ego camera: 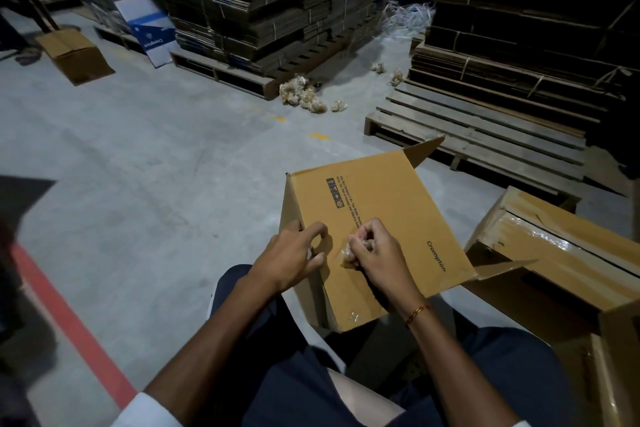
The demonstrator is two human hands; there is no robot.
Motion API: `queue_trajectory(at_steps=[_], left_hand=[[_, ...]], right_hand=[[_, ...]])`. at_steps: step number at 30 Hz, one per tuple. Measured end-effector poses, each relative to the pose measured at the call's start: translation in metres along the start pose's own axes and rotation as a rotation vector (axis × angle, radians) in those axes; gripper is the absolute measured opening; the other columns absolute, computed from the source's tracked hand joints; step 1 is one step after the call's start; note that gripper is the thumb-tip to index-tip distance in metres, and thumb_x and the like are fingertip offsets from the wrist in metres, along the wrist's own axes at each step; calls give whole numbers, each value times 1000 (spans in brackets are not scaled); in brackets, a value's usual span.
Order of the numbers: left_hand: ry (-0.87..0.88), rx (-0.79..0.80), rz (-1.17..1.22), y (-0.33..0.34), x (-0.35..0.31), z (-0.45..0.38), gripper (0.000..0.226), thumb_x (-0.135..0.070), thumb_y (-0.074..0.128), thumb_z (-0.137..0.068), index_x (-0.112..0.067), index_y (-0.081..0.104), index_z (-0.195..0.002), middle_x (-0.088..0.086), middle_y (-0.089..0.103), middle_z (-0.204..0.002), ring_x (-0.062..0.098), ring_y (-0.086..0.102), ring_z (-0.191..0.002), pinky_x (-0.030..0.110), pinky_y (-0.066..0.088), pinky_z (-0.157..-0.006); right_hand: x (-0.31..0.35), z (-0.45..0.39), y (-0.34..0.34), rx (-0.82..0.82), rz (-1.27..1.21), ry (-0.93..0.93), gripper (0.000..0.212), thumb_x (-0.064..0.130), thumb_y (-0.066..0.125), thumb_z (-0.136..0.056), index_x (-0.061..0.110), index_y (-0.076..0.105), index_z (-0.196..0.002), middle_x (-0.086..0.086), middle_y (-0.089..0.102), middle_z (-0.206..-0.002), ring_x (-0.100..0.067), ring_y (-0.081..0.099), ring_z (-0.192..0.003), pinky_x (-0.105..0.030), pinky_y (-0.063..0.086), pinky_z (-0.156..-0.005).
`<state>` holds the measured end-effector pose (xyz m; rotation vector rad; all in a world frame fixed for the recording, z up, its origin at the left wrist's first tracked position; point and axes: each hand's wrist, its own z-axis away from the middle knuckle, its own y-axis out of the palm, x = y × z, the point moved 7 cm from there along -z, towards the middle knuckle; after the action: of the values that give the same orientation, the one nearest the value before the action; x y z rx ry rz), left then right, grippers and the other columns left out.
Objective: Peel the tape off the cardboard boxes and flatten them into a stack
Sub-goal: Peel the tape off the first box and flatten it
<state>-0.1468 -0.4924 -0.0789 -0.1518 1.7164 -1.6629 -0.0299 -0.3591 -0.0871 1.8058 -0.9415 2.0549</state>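
At nine o'clock a red floor line [72,322] runs across the grey concrete floor [156,156], and at ten o'clock a small closed carton [74,54] sits near a blue-and-white box [150,29]. Toward twelve o'clock, crumpled tape wads [303,97] lie beside a pallet of flattened cardboard [270,3]. Just below centre, the left hand [292,258] rests on the tilted cardboard box [388,211], fingers loosely bent against its near edge, holding nothing. Just beside it, the right hand [375,255] is curled tight around a ball of peeled tape [348,255]. At four o'clock a second taped box [554,253] lies close by, with an empty wooden pallet [485,135] at two o'clock.
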Motion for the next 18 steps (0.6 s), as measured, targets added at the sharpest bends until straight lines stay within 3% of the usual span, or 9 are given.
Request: queue_trajectory(at_steps=[3, 7, 14, 18], left_hand=[[-6, -54, 64, -5, 3, 2, 40, -38, 61, -92, -29, 44, -127, 2, 54, -111, 27, 59, -97, 36, 46, -81], [-75, -111, 275, -6, 18, 7, 53, -40, 73, -84, -30, 42, -126, -2, 60, -120, 21, 63, -101, 43, 55, -91], [-105, -185, 272, 0, 21, 5, 37, -38, 73, -84, -31, 45, -108, 0, 63, -109, 19, 63, -98, 42, 57, -88], [-164, -234, 290, -6, 27, -11, 14, -25, 72, -88, -26, 57, -90, 1, 60, -101, 19, 62, -95, 39, 55, -86]], right_hand=[[0, -1, 1, -2, -27, 4, 12, 18, 62, -98, 14, 52, -93, -12, 67, -92, -12, 72, -73, -35, 63, -64], [0, -2, 5, 13, -39, 3, 13, 21, 63, -98, 15, 52, -93, -8, 68, -92, -15, 74, -75, -48, 64, -68], [-3, -2, 5, -14, -38, 13, 13, 22, 63, -97, 18, 52, -91, -4, 68, -87, -15, 74, -73, -54, 62, -67], [-2, -2, 5, -19, 36, -12, 15, 25, 63, -96, 22, 52, -88, -2, 66, -84, -11, 72, -70, -54, 61, -64]])
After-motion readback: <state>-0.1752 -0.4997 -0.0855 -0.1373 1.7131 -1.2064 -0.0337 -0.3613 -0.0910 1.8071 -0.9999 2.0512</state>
